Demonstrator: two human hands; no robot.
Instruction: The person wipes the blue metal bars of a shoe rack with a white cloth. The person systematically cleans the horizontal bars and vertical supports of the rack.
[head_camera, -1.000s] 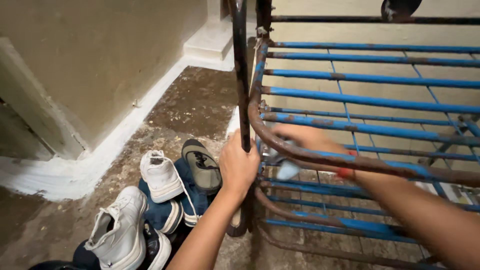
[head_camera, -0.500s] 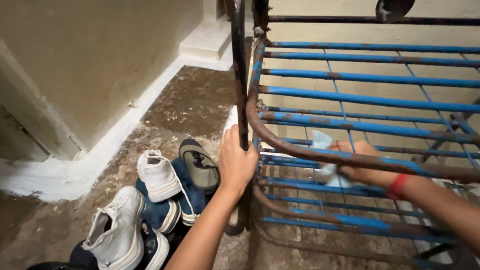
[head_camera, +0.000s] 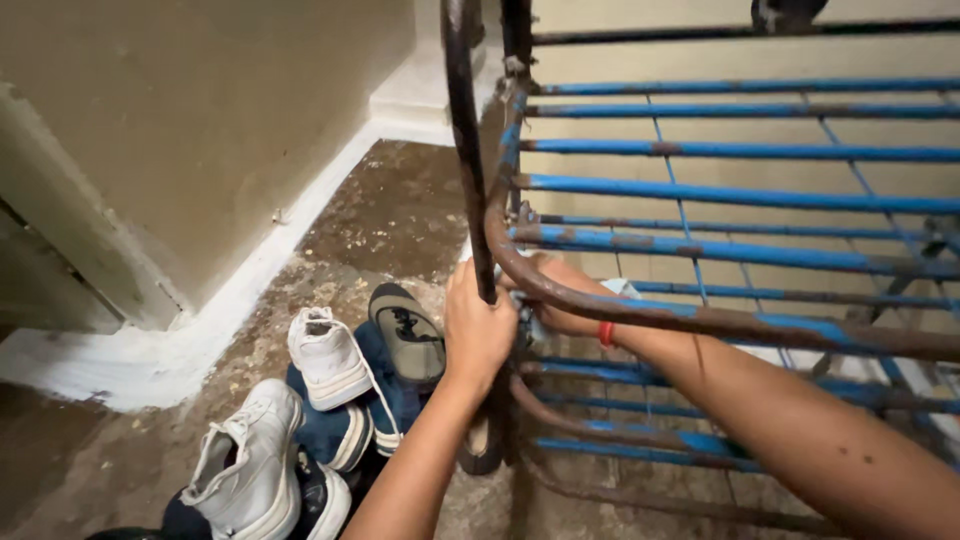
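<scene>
A: Where are the hands?
B: Left hand (head_camera: 478, 330) is clenched around the rusty blue metal rack's (head_camera: 740, 190) dark upright post; right hand (head_camera: 560, 300) presses a pale cloth (head_camera: 622, 290) against the rack's left edge.
A: Room?
B: Piled white and navy sneakers (head_camera: 320, 400) crowd the floor just left.

Dim warm light, slight blur

The metal rack (head_camera: 740, 190) has blue-painted bars blotched with brown rust. The red wristband (head_camera: 606, 334) sits at 3 o'clock from the white lace-up sneakers (head_camera: 325, 352), which lie on dark-blue shoes (head_camera: 325, 428) beside an olive-grey slip-on shoe (head_camera: 408, 334).
</scene>
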